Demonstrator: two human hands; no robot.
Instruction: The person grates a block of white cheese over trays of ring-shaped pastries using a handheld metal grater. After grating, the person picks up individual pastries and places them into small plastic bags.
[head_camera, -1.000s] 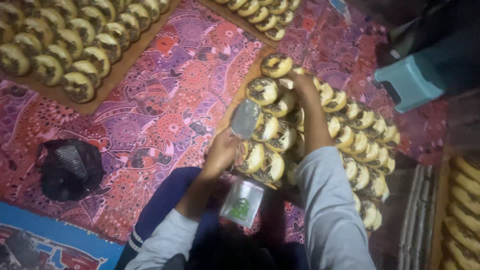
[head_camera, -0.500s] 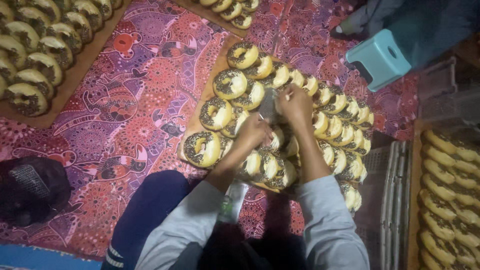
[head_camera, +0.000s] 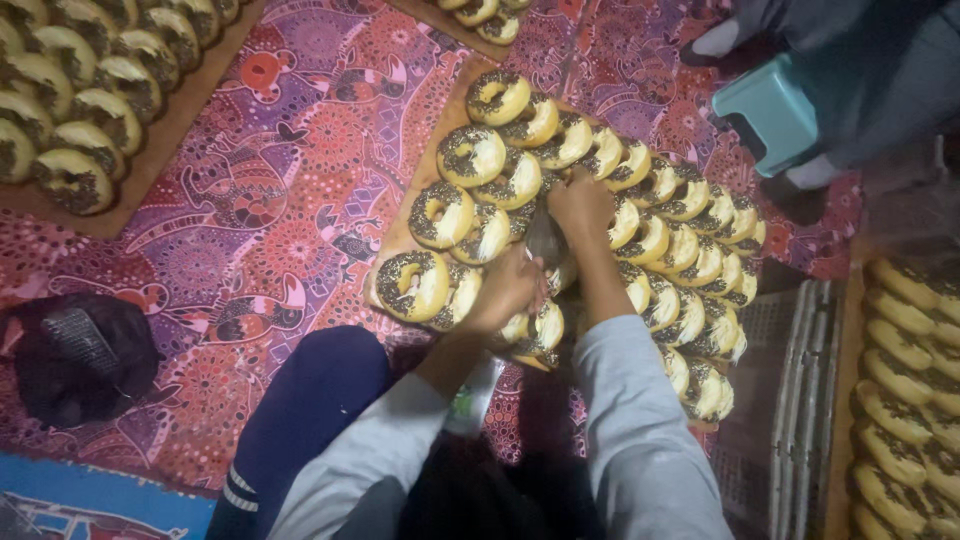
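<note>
A wooden board (head_camera: 392, 238) carries several overlapping rows of ring doughnuts (head_camera: 470, 155) with white icing and dark sprinkles. My left hand (head_camera: 505, 290) rests at the near edge of the rows, closed on the lower end of a clear plastic bag (head_camera: 545, 240). My right hand (head_camera: 580, 205) is just beyond it in the middle of the rows. Its fingers curl down onto the bag's far end, and what lies under them is hidden. Both arms wear grey sleeves.
More boards of doughnuts lie at top left (head_camera: 70, 90), top centre (head_camera: 480, 15) and far right (head_camera: 905, 400). A pack of bags (head_camera: 470, 400) sits by my knee, a black pouch (head_camera: 80, 350) at left. A teal stool (head_camera: 770, 110), another person's legs (head_camera: 860, 60) and a wire rack (head_camera: 790, 400) are at right.
My left hand brought the clear bag down from above the doughnuts onto the rows. My right hand drew in towards it. The view shifted so the board sits more central.
</note>
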